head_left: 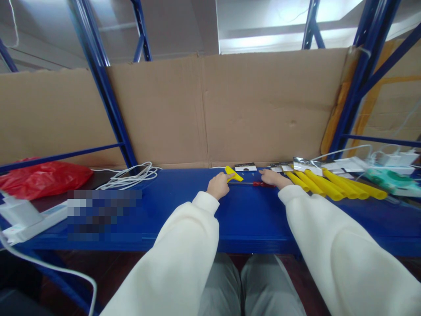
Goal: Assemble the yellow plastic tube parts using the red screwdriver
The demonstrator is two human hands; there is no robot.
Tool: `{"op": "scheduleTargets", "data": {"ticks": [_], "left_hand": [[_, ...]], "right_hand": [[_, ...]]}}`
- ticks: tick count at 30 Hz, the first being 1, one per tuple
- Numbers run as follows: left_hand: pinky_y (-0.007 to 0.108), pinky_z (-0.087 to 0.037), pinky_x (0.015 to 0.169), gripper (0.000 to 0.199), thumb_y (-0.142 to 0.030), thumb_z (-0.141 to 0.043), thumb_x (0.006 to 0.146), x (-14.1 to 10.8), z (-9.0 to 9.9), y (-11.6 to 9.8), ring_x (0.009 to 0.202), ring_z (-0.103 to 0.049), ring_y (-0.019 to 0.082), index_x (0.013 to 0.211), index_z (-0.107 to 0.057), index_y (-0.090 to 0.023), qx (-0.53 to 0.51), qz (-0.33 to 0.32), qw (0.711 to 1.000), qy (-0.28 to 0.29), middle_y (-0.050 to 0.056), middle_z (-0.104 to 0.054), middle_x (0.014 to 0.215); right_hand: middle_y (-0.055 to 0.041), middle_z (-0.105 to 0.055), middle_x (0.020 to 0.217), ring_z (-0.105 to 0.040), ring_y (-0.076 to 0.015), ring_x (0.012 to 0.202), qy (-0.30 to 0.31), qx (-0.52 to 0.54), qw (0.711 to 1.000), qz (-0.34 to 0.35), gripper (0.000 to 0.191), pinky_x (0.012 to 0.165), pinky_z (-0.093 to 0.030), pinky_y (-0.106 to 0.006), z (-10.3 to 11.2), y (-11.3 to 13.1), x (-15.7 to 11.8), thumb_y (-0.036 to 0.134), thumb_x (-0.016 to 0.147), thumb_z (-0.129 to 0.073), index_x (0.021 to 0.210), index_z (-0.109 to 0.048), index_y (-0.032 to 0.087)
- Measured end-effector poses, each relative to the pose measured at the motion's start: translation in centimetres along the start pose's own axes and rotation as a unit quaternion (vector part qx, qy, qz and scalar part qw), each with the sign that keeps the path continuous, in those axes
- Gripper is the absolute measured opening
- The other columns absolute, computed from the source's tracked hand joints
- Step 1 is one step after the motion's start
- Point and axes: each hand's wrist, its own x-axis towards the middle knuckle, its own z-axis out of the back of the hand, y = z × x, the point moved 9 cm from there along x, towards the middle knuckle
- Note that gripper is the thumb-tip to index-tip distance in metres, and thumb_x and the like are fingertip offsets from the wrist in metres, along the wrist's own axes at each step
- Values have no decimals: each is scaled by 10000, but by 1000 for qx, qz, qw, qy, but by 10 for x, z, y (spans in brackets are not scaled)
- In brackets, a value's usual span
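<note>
Holds a yellow piece (pixel 238 177) in the left hand (pixel 219 186), over the middle of the blue table (pixel 184 197), clamped in a closed grip with the index finger laid on top, likely to steady it. Reaches forward with the right hand (pixel 273 178), just behind the handle of a red-handled screwdriver (pixel 259 184) and near two small bits (pixel 253 174); cannot tell the state of this grip, apart or together, at such small scale. Between the hands, the screwdriver laid crosswise, shaft toward the left, presumably for easy reach from either side. Beyond, a black-and-white card (pixel 245 167). To the right, yellow tubes (pixel 324 184) set side by side, probably grouped for order.
</note>
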Motion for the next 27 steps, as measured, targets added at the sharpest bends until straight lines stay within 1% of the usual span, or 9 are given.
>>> {"op": "scheduleTargets", "data": {"ticks": [2, 5, 7, 10, 13, 18, 20, 23, 27], "left_hand": [[314, -509, 940, 626, -97, -482, 874, -1, 2, 4, 1091, -663, 231, 1434, -521, -373, 0, 23, 1000, -7, 74, -641, 1246], [311, -516, 926, 642, -85, -480, 867, -1, 2, 7, 1064, -675, 227, 1442, -511, -368, 2, 36, 999, -8, 81, -647, 1219], [314, -521, 915, 627, -97, -480, 874, -1, 2, 6, 1047, -681, 231, 1444, -513, -357, 3, 30, 1000, -7, 90, -646, 1211], [322, -526, 899, 593, -119, -479, 889, -1, 0, 2, 1038, -684, 241, 1440, -525, -334, 6, 18, 1000, -4, 106, -643, 1203], [320, -525, 900, 605, -107, -479, 884, -1, -1, 0, 1051, -680, 239, 1440, -522, -343, 6, 12, 1000, 3, 103, -639, 1207], [333, -521, 917, 620, -101, -485, 877, -2, -1, -3, 1063, -675, 246, 1444, -515, -353, 2, 5, 1000, 8, 103, -642, 1204], [337, -523, 915, 614, -110, -483, 882, -2, -1, -3, 1057, -677, 250, 1446, -512, -351, 2, 8, 1000, 8, 106, -640, 1206], [331, -523, 909, 613, -111, -479, 885, -2, -2, -2, 1057, -677, 245, 1447, -510, -352, 2, 10, 1000, 9, 105, -634, 1214], [323, -515, 925, 622, -106, -486, 878, -3, -3, -3, 1069, -673, 240, 1449, -509, -350, 1, 3, 1000, 10, 99, -634, 1224]], "right_hand": [[-142, -522, 1471, -487, -295, 1357, -1, 11, 1000, 10, 581, 1117, -382, -460, 4, 13, -3, 196, 900, -400, 1476, -484, 189], [-115, -459, 1526, -457, -306, 1379, 24, 9, 999, 23, 614, 1151, -304, -531, 3, 38, -3, 178, 911, -355, 1520, -412, 230], [-100, -439, 1543, -428, -304, 1400, 42, 4, 999, 16, 610, 1169, -240, -573, 0, 51, 1, 177, 918, -334, 1518, -409, 253], [-96, -438, 1546, -379, -295, 1432, 59, -4, 998, -1, 587, 1179, -147, -620, -3, 59, 10, 181, 925, -323, 1495, -437, 264], [-123, -423, 1552, -350, -295, 1448, 81, -14, 996, -27, 566, 1177, -96, -642, -5, 54, 16, 178, 932, -311, 1478, -459, 208], [-173, -434, 1533, -359, -332, 1437, 103, -21, 993, -58, 542, 1175, -125, -635, -7, 43, 18, 200, 944, -303, 1440, -511, 133], [-189, -440, 1524, -363, -344, 1433, 102, -26, 992, -68, 540, 1174, -123, -638, -8, 40, 19, 218, 950, -309, 1442, -511, 125], [-219, -513, 1458, -420, -369, 1393, 94, -32, 991, -91, 522, 1153, -145, -665, -10, 32, 23, 281, 949, -369, 1418, -545, 136], [-200, -562, 1418, -455, -377, 1365, 76, -36, 991, -102, 504, 1133, -163, -690, -11, 23, 27, 353, 934, -423, 1379, -591, 187]]}}
